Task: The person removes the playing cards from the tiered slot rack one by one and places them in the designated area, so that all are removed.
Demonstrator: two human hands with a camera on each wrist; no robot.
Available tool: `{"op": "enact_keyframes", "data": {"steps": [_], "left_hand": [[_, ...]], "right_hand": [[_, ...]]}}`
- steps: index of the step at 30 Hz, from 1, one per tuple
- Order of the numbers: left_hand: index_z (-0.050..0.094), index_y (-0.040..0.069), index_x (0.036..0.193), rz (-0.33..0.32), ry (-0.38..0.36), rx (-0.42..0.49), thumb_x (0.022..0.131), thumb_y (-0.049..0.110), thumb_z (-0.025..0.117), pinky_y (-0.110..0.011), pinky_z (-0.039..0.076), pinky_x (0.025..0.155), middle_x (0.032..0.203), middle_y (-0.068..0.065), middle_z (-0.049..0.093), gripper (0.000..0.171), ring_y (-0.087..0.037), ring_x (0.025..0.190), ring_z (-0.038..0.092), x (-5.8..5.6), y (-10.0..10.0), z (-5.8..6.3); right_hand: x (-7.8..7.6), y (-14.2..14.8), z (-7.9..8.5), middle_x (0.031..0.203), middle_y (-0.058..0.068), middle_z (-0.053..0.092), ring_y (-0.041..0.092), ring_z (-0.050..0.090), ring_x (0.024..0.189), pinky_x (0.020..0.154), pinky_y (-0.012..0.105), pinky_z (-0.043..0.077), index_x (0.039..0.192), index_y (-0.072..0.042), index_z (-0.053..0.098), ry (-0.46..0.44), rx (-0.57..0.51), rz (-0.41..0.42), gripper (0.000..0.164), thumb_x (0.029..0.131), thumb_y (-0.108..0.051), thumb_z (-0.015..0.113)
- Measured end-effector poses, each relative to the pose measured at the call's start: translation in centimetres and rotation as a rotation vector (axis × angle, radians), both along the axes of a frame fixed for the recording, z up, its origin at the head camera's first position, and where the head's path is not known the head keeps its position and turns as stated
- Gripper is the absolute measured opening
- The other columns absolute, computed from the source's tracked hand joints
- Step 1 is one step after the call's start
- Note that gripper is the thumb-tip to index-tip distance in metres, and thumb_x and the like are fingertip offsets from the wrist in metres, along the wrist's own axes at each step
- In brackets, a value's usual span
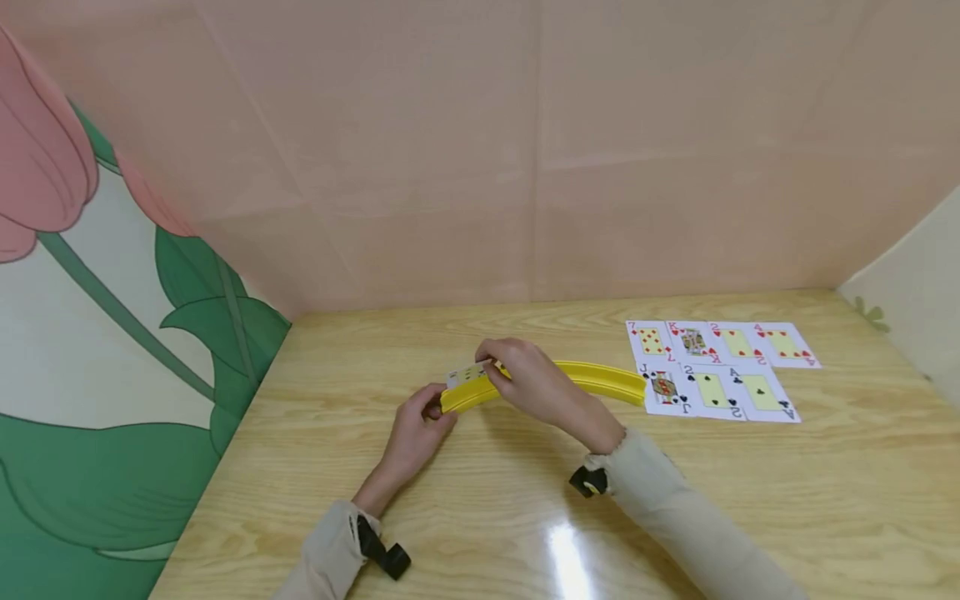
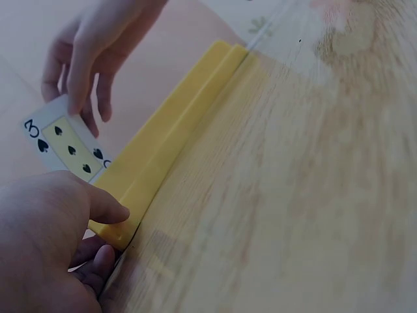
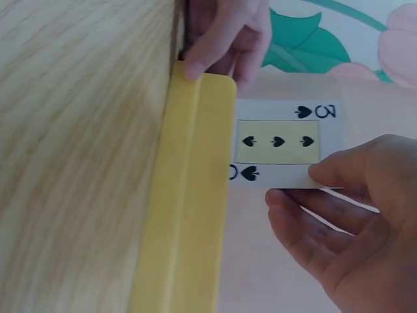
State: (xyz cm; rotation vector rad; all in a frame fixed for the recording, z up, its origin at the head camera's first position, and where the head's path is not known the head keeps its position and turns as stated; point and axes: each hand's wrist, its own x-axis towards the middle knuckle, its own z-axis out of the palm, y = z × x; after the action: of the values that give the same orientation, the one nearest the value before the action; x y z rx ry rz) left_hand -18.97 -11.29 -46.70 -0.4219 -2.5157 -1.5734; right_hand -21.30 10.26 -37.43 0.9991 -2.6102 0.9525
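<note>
A curved yellow card holder stands on the wooden table. My left hand grips its left end, with the thumb on the front face and fingers behind, as the left wrist view shows. A three of spades stands upright at the holder near that end, its lower edge hidden behind the yellow wall. My right hand reaches over the holder and pinches the card by its right side. In the right wrist view the thumb lies on the card's face and the fingers are behind it.
Several playing cards lie face up in two rows on the right; the jack in the nearer row lies right at the holder's right end. A pink wall rises behind the table. On the left is a flower-printed panel.
</note>
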Motion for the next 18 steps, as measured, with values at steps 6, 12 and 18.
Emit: {"op": "enact_keyframes", "data": {"steps": [6, 12, 18], "left_hand": [[0.069, 0.008, 0.113, -0.006, 0.019, 0.003, 0.084, -0.004, 0.072, -0.024, 0.045, 0.071, 0.097, -0.007, 0.066, 0.032, -0.017, 0.081, 0.054, 0.0, 0.0, 0.0], [0.068, 0.007, 0.113, -0.001, 0.027, -0.022, 0.083, -0.004, 0.071, -0.024, 0.046, 0.071, 0.098, -0.007, 0.066, 0.032, -0.016, 0.081, 0.055, 0.0, 0.0, 0.1], [0.067, 0.007, 0.115, -0.003, 0.000, -0.025, 0.084, -0.003, 0.071, -0.024, 0.046, 0.071, 0.099, -0.007, 0.066, 0.033, -0.016, 0.081, 0.054, 0.0, 0.1, 0.2]], "right_hand": [[-0.2, -0.1, -0.7, 0.102, 0.010, 0.072, 0.018, 0.068, 0.091, 0.073, 0.027, 0.056, 0.106, -0.002, 0.069, -0.042, -0.028, -0.001, 0.014, 0.095, 0.001, 0.062], [-0.3, -0.1, -1.1, 0.104, 0.013, 0.072, 0.018, 0.069, 0.090, 0.068, 0.024, 0.055, 0.108, 0.000, 0.068, -0.082, -0.036, -0.006, 0.014, 0.096, -0.001, 0.060], [-0.4, 0.2, -1.1, 0.105, 0.014, 0.071, 0.019, 0.068, 0.090, 0.064, 0.022, 0.054, 0.107, 0.000, 0.067, -0.104, -0.049, -0.009, 0.013, 0.097, -0.001, 0.059]]}}
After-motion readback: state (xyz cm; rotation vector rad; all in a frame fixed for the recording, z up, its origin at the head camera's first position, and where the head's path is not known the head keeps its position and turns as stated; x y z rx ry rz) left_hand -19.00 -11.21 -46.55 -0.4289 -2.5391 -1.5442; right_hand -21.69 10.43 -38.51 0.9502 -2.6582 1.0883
